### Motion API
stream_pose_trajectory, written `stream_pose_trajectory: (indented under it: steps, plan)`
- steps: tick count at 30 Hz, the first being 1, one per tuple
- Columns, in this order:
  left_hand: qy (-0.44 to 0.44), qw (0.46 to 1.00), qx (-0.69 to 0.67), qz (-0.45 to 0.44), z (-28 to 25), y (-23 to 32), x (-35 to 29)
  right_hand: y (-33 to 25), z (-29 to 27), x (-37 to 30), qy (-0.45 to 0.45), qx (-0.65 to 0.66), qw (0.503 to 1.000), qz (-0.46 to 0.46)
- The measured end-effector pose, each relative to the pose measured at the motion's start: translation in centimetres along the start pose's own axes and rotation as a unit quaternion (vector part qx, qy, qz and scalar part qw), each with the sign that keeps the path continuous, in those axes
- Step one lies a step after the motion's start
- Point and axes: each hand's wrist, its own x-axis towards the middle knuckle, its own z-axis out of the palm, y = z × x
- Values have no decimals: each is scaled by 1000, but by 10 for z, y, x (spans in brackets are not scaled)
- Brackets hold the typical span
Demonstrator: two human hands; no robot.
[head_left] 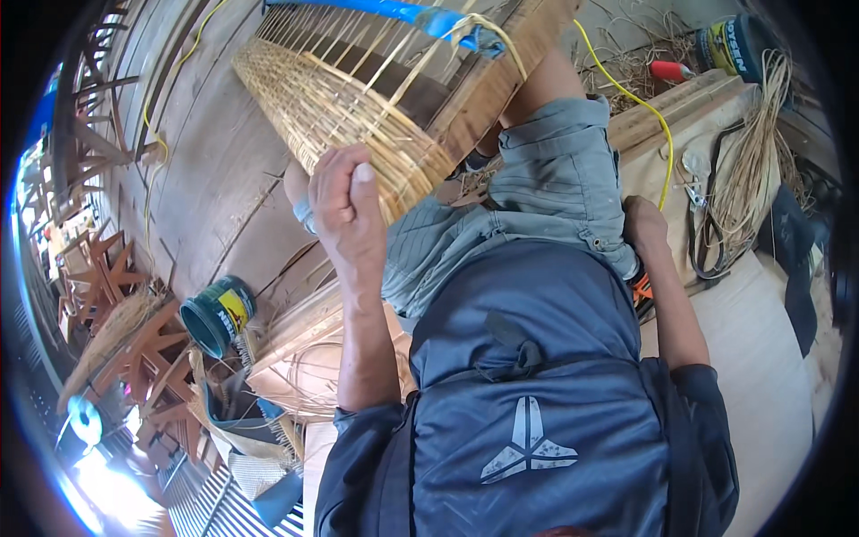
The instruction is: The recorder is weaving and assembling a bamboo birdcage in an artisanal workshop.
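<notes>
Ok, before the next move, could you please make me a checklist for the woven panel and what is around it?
1. Left grip at the woven panel: ok, fingers curled by its near edge.
2. Strand inside that grip: cannot tell.
3. Right grip at the panel: not ok, down beside the shorts.
4. Weave reaching the blue tube: not ok, an unwoven gap separates them.
5. Right-side yellow cord clear of the panel: ok.

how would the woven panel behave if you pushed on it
The woven panel would probably feel fairly stiff, being so tightly packed. Its ridged surface suggests little slipperiness. It may resist shifting, since one end meets the wooden beam.
</notes>
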Motion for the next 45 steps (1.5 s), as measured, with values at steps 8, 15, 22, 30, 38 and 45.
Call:
stream_pose_trajectory:
  steps: [8,15,22,30,38,45]
  plan:
    - [-98,974,197,52,1,26,0,32,-43,-16,-14,249,965,76]
    - [-142,941,308,23,12,41,5,-26,-130,-41,161,762,627,-15]
    - [-52,956,287,33,21,34,-1,-132,-111,-94,-189,715,669,-76]
    - [-272,901,-285,-185,26,65,-51,-168,-167,-80,-354,573,736,-65]
    - [-276,751,-497,-336,49,42,-27,-198,-180,-80,-163,146,931,-291]
    - [-246,766,-518,-291,60,31,-23,-214,-203,-78,-86,2,948,-307]
